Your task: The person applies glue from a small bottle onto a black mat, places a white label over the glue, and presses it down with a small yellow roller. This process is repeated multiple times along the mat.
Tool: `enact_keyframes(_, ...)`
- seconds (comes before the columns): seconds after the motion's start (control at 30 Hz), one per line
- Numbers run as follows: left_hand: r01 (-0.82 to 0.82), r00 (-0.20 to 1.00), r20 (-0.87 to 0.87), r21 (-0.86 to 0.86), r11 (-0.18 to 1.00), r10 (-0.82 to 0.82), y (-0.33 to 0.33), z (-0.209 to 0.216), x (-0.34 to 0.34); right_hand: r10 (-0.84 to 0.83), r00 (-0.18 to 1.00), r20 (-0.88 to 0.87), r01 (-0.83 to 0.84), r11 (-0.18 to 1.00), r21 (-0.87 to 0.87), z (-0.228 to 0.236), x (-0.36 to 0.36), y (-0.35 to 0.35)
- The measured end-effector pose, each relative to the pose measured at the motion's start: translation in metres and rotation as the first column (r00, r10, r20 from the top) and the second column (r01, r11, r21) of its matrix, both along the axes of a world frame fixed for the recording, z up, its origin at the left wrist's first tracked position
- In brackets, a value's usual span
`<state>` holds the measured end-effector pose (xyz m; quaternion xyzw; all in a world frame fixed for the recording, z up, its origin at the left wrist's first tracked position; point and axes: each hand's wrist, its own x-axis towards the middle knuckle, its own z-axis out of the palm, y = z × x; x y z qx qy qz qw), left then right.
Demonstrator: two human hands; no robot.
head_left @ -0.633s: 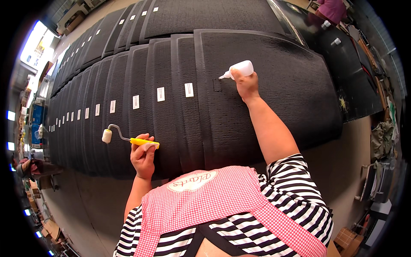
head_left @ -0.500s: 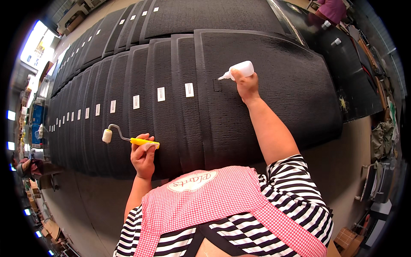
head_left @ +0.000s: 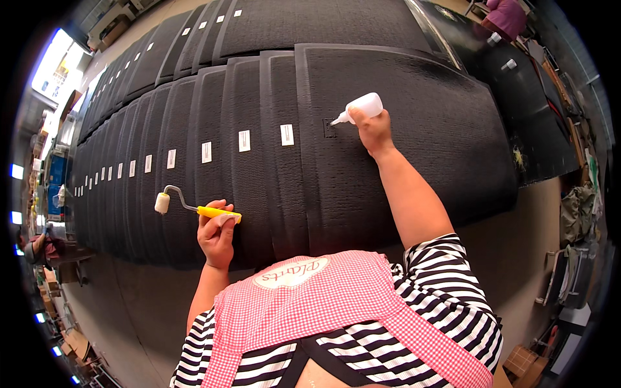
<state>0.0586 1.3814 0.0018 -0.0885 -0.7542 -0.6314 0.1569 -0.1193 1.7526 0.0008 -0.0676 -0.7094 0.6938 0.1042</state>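
Note:
My right hand [head_left: 374, 129] is closed round a white squeeze bottle [head_left: 365, 105], tilted so that its narrow nozzle points down and left. The nozzle tip meets or hovers just over a small outlined rectangle [head_left: 330, 129] on the top black mat [head_left: 407, 155]; contact cannot be told. In my left hand [head_left: 217, 236] is a small paint roller, held by its yellow handle [head_left: 218, 213]. Its cream roller head [head_left: 162, 204] sticks out to the left above the overlapping mats. Something pale, perhaps paper, is also between my left fingers.
Overlapping black mats, each with a white label [head_left: 244, 141], fan out leftward. A second row of mats [head_left: 310, 29] lies behind. On the dark surface at the right stands a small white bottle [head_left: 509, 64]. Another person [head_left: 506, 18] is at the far right, another [head_left: 48, 249] at the far left.
The bottle's nozzle has shifted slightly down inside the outlined rectangle. My left hand and the roller stay almost where they were.

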Motion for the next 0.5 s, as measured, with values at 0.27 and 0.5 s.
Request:
enact_keyframes(0.27,-0.002,1.0,-0.007,-0.003,1.0,0.002,-0.001,-0.001,0.0,0.009,0.999,0.036,-0.009,1.0,0.016,0.0,0.002,0.003)
enact_keyframes(0.5,-0.003,1.0,-0.01,0.004,1.0,0.003,-0.001,-0.002,0.0,0.043,0.999,0.013,-0.043,0.998,-0.038,-0.001,0.013,0.003)
